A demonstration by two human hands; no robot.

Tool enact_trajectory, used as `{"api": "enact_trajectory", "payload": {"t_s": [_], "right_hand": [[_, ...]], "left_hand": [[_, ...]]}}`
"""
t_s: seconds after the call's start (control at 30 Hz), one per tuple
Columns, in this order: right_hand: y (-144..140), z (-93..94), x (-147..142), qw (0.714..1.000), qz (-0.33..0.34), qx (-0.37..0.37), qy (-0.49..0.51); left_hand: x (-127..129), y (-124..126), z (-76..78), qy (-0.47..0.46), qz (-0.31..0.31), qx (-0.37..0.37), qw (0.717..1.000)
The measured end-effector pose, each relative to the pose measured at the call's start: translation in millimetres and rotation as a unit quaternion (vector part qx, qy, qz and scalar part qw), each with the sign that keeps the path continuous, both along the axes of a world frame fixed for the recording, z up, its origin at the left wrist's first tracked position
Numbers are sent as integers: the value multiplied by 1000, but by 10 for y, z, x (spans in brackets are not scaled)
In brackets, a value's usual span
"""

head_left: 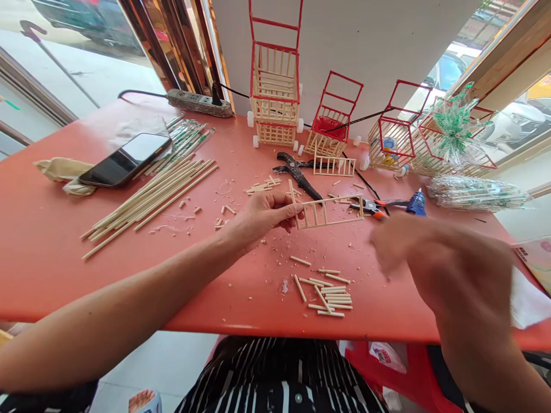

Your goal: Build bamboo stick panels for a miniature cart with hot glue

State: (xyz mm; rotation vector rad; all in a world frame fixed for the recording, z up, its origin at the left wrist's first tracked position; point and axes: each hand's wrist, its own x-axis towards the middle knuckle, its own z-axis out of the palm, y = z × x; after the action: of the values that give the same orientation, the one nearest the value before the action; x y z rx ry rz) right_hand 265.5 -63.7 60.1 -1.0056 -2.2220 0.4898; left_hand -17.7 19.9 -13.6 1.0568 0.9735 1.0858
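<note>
Left hand (pixel 262 217) pinches one end of the pale wooden ladder-shaped stick frame (pixel 329 212), held just above the red table (pixel 43 241). Right hand (pixel 413 246) is blurred; grip cannot be told. Black smartphone (pixel 124 159) shows no legible writing. Cut short sticks (pixel 329 295) lie near the table's front edge.

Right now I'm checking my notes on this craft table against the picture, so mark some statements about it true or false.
1. The left hand holds a small ladder-like stick frame. True.
2. The right hand grips the pliers. False: the pliers lie on the table; the blurred hand holds nothing visible.
3. A phone lies at the table's left. True.
4. The cut stick pieces are stacked in a cup. False: they lie loose on the table.
5. The long sticks stand upright. False: they lie flat.
</note>
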Motion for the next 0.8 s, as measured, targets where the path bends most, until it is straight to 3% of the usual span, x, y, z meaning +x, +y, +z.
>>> {"api": "enact_trajectory", "payload": {"t_s": [0.03, 0.1, 0.2, 0.4, 0.63, 0.8], "right_hand": [[232, -36, -141, 1000, -15, 7, -12], [602, -155, -357, 991, -53, 99, -69], [838, -379, -486, 976, -51, 156, -141], [792, -619, -484, 966, -58, 90, -234], [841, -646, -503, 976, -76, 2, -205], [848, -640, -511, 977, -86, -21, -195]], "left_hand": [[1, -4, -2, 1, -1, 2, 1000], [8, -15, -6, 2, -4, 6, 1000], [30, -39, -14, 15, -3, 3, 1000], [92, -77, -17, 64, 8, 2, 998], [133, -118, 76, 135, 21, 7, 991], [137, -135, 91, 154, 21, 27, 988]]}}
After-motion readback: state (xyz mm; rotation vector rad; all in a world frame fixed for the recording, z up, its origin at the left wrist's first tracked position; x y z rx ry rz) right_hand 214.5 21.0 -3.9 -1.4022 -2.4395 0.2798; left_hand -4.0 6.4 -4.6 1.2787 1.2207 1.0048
